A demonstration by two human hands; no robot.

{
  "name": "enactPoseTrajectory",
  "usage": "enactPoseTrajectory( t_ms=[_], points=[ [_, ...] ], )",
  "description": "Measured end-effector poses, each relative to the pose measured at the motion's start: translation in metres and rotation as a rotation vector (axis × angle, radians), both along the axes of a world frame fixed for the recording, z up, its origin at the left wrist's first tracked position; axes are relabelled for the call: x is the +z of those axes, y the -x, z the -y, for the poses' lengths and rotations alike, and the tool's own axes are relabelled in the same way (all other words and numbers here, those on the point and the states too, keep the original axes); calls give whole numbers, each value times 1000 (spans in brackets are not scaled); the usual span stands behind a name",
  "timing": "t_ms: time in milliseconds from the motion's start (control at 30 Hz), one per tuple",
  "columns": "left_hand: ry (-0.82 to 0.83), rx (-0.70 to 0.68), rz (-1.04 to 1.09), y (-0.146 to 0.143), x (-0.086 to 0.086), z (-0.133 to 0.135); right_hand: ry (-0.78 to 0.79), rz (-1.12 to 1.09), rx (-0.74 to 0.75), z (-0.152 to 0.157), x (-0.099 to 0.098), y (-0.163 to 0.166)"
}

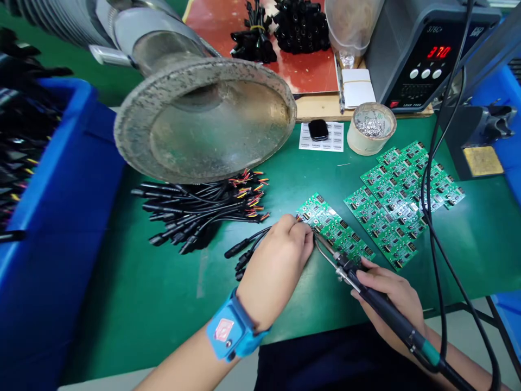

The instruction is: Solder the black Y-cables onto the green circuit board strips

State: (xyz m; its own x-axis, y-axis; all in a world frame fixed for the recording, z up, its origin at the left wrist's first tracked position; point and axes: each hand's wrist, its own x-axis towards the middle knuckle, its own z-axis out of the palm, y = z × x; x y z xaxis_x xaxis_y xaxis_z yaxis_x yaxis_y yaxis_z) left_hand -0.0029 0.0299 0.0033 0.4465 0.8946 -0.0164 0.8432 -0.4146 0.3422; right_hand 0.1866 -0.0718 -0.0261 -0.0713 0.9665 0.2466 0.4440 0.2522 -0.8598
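Observation:
My right hand is wrapped round a black soldering iron with a thin metal feed tube along its tip. The tip reaches the near left part of a green circuit board strip, close to my left fingertips. My left hand, a blue band on its wrist, has its fingers pinched together at the board's left edge. Black cables run out from under that hand, so it grips a cable; the wire ends are mostly hidden by the fingers.
A fume extraction hood hangs over a pile of black cables. More circuit boards lie at right, crossed by hanging cords. Behind stand a tub of metal bits and a soldering station. A blue bin is at left.

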Motion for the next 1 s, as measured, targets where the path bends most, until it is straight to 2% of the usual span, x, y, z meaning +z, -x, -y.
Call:
enactPoseTrajectory(
  t_ms=[167, 333, 533, 600, 733, 800, 1000],
  points=[
    [-4, -5, -68, -4, 4, 1, -41, -39, -149, -5, 16, 6],
    [-53, -25, -37, -1, 1, 6, -71, -19, -134, -8, 21, 6],
    [-242, 1, 109, 20, -14, 21, -79, -47, -129, -12, 23, 7],
    [-289, -50, 90, 26, -16, 23, -86, -55, -112, -12, 24, 6],
    [-411, -280, -37, 34, -11, 21, -94, -23, -80, -13, 24, 5],
    [-437, -352, -95, 35, -6, 19, -95, -2, -81, -14, 24, 6],
    [-438, -351, -117, 29, 1, 18, -115, 60, -115, -14, 23, 9]
  ],
)
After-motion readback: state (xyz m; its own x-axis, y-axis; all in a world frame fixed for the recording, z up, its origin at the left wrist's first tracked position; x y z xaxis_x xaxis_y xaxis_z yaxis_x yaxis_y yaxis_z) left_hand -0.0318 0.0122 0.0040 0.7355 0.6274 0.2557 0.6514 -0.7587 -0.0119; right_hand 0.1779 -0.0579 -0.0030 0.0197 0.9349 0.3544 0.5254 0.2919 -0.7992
